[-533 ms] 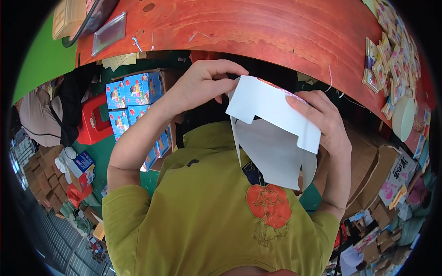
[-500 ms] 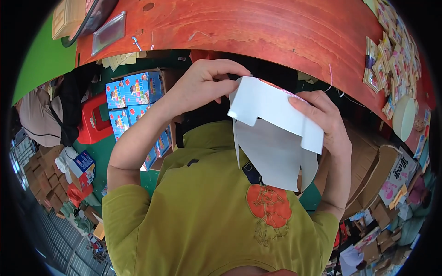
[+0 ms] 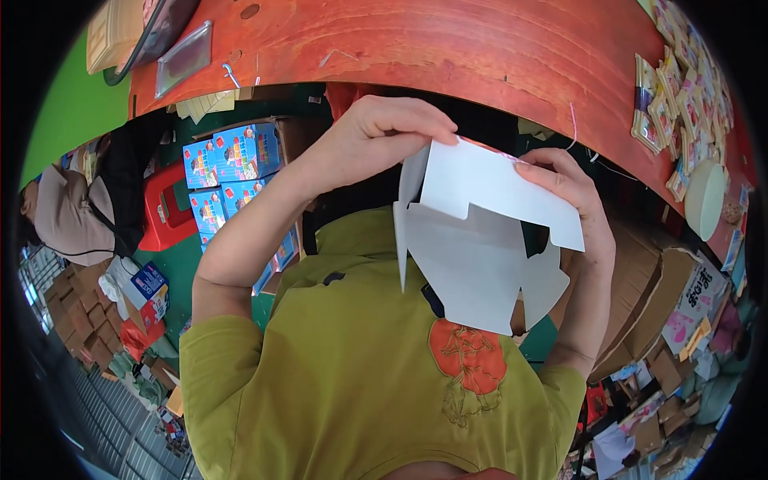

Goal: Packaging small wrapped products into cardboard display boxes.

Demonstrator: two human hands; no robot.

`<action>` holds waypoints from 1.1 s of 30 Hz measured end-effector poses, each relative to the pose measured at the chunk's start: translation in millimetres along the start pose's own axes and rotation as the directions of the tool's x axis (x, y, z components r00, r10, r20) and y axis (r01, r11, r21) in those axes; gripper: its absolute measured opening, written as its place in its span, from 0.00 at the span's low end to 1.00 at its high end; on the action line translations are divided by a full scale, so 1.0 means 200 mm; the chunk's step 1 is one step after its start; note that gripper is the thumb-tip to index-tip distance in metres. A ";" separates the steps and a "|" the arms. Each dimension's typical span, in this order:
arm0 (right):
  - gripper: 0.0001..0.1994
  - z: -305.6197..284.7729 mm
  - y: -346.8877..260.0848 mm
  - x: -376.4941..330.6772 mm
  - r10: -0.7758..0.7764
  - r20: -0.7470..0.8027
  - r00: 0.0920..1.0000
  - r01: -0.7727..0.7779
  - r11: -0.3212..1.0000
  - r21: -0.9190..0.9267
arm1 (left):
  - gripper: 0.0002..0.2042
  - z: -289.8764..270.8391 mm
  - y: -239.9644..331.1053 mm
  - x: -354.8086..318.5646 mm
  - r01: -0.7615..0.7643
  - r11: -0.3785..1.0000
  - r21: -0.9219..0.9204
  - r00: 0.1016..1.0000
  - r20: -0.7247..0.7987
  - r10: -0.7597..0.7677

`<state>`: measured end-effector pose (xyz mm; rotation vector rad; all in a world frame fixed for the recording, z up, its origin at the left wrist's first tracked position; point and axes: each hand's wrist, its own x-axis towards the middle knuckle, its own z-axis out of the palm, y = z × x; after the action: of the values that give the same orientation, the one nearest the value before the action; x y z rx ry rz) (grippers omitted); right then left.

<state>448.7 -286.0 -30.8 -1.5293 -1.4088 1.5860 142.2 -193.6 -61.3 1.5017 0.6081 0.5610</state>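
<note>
A partly folded cardboard box [image 3: 472, 256], white on the inside, is held in front of my chest with its flaps hanging open. My left hand [image 3: 380, 136] pinches its upper left corner between thumb and fingers. At the upper right edge my right hand [image 3: 564, 188] grips the same box, thumb on the white inner face and fingers behind. A thin strip of pink print shows along the top edge; the outer faces are otherwise hidden.
A red wooden table [image 3: 416, 40] spans the far side. Blue printed boxes [image 3: 236, 160] fill a carton at left, beside a red plastic stool [image 3: 168, 208]. Small packets [image 3: 680, 96] and a pale green bowl [image 3: 704, 200] lie at right, above a brown carton [image 3: 632, 280].
Both hands have shifted slightly right with the box. Its left side flap now stands away from the front panel, and the right flap has spread outward.
</note>
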 end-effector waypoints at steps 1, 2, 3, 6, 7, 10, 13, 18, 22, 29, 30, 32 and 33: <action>0.15 0.00 -0.01 0.00 -0.045 0.027 0.999 0.046 0.998 -0.044 | 0.12 -0.01 0.00 -0.01 0.000 1.000 0.000 1.000 0.002 0.000; 0.15 -0.01 -0.02 0.01 -0.091 0.060 0.994 0.096 0.992 -0.086 | 0.11 -0.02 0.00 -0.01 0.026 0.999 -0.024 0.999 0.026 -0.026; 0.15 -0.01 -0.02 0.01 -0.093 0.062 0.994 0.098 0.992 -0.085 | 0.11 -0.03 0.01 -0.02 0.053 0.997 -0.047 0.997 0.052 -0.051; 0.15 0.00 -0.04 0.00 -0.171 0.115 0.978 0.197 0.942 -0.271 | 0.10 -0.01 0.03 -0.02 0.113 0.992 0.048 0.994 -0.004 -0.113; 0.17 0.01 -0.04 -0.01 -0.220 0.117 0.968 0.248 0.902 -0.354 | 0.10 0.00 0.04 -0.03 0.113 0.992 0.049 0.994 -0.004 -0.113; 0.20 0.05 -0.05 -0.01 -0.350 0.142 0.926 0.372 0.783 -0.499 | 0.20 0.04 0.06 -0.05 0.313 0.948 0.055 0.940 -0.160 -0.301; 0.24 0.08 -0.08 -0.01 -0.460 0.185 0.868 0.472 0.654 -0.591 | 0.19 0.06 0.07 -0.07 0.439 0.893 -0.099 0.861 -0.237 -0.449; 0.26 0.08 -0.05 -0.02 -0.488 0.210 0.847 0.506 0.620 -0.600 | 0.18 0.08 0.06 -0.09 0.492 0.866 -0.094 0.838 -0.220 -0.500; 0.25 0.04 0.01 -0.01 -0.465 0.120 0.877 0.453 0.718 -0.528 | 0.16 0.12 0.06 0.01 0.407 0.899 0.158 0.900 -0.235 -0.366; 0.24 -0.01 -0.03 -0.02 -0.457 0.149 0.877 0.423 0.587 -0.690 | 0.14 0.18 0.17 0.21 -0.063 0.732 0.679 0.979 0.183 -0.086; 0.24 -0.01 -0.02 -0.02 -0.457 0.139 0.879 0.415 0.588 -0.695 | 0.14 0.20 0.16 0.24 -0.073 0.732 0.678 0.978 0.193 -0.081; 0.26 -0.02 0.02 -0.02 -0.445 0.142 0.884 0.422 0.630 -0.652 | 0.14 0.23 0.13 0.34 0.047 0.807 0.588 0.931 0.267 -0.248; 0.26 -0.02 0.04 -0.02 -0.443 0.129 0.887 0.411 0.631 -0.658 | 0.14 0.24 0.14 0.37 0.035 0.809 0.587 0.929 0.279 -0.243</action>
<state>454.8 -290.9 -36.0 -1.3911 -2.2781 0.7559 229.4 -178.8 -35.3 2.0480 0.6368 -0.0306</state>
